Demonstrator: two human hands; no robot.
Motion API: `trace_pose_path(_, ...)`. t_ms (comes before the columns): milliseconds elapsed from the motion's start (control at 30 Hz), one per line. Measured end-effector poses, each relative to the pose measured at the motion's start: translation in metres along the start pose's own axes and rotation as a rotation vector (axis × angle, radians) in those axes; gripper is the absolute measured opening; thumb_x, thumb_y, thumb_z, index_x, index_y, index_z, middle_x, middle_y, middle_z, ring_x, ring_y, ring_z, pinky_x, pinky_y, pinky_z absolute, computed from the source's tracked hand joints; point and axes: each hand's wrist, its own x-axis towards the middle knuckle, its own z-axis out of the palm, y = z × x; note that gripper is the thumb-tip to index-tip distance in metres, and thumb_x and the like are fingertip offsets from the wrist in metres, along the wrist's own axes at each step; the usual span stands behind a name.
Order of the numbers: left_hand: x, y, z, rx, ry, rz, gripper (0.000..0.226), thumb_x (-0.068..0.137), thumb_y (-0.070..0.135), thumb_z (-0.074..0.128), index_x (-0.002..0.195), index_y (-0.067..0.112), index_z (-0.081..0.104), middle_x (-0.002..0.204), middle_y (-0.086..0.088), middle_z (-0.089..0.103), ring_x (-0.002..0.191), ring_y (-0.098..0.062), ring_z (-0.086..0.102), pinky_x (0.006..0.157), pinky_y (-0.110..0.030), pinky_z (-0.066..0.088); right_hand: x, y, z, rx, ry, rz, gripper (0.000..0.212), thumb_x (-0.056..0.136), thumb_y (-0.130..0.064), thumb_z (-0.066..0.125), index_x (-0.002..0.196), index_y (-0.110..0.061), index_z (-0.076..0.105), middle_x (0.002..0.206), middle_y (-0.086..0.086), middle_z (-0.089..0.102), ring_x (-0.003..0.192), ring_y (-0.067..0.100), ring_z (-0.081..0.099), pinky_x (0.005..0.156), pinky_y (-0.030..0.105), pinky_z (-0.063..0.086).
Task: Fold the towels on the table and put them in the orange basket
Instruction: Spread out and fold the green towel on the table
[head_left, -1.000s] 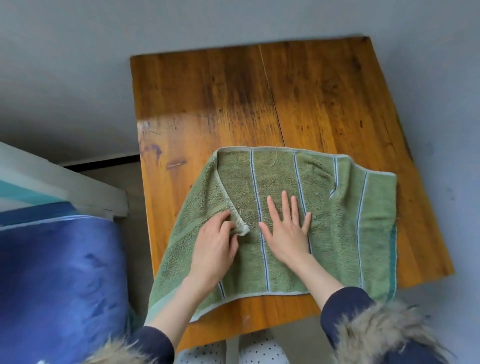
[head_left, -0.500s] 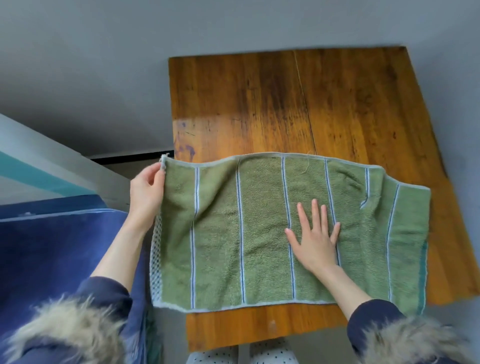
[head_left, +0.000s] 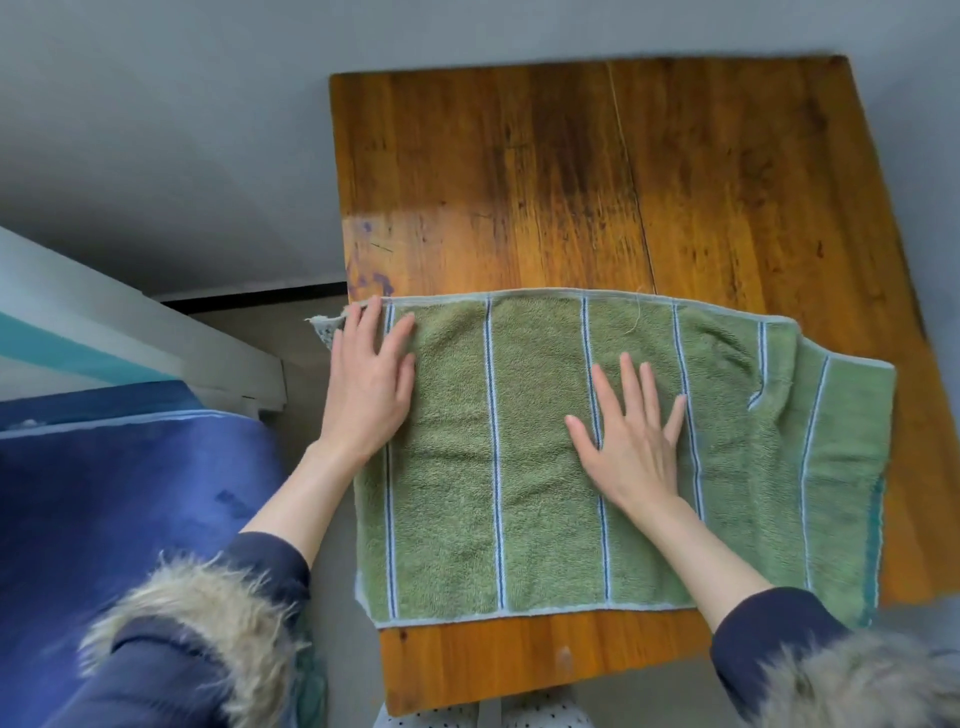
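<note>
Both hands flat, fingers straight, no grip closed on anything. Left hand (head_left: 371, 387) presses left end of green striped towel (head_left: 540, 457); right hand (head_left: 631, 441) presses its middle. Towel's long axis runs left-right across near half of tabletop (head_left: 571, 182). Right end rumpled, nearer right hand. Orange basket not in view.

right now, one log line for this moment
stage: flattening | left hand: flat on green towel | right hand: flat on it | fold: pending

Looks like a home, prob a bedroom: blue bedding (head_left: 114, 499) fills lower left of frame, white furniture edge (head_left: 156, 338) above it, worn wooden table (head_left: 597, 182) at center w/ plain grey floor (head_left: 182, 130) around, upper left.
</note>
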Motion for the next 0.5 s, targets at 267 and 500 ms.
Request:
trace_pose_path(267, 0.033, -0.026, 0.007, -0.055, -0.043, -0.021, 0.053, 0.098, 0.033, 0.038, 0.146, 0.015, 0.025, 0.157, -0.014, 0.004, 0.144, -0.026, -0.005, 0.117, -0.04, 0.003, 0.027, -0.01, 0.012, -0.016, 0.019, -0.018, 0.067, 0.089, -0.061, 0.013, 0.145, -0.033, -0.009, 0.155, 0.0, -0.017, 0.141, 0.019, -0.02, 0.111, 0.057, -0.01)
trace_pose_path(500, 0.028, -0.008, 0.007, 0.123, 0.004, -0.038, 0.051, 0.097, 0.025, 0.037, 0.145, 0.012, 0.027, 0.155, -0.019, 0.007, 0.143, -0.037, -0.001, 0.115, -0.052, 0.004, 0.024, -0.01, 0.015, 0.041, 0.033, -0.037, 0.063, 0.091, -0.06, 0.008, 0.145, -0.033, -0.008, 0.153, -0.001, -0.02, 0.141, 0.018, -0.022, 0.11, 0.055, -0.016)
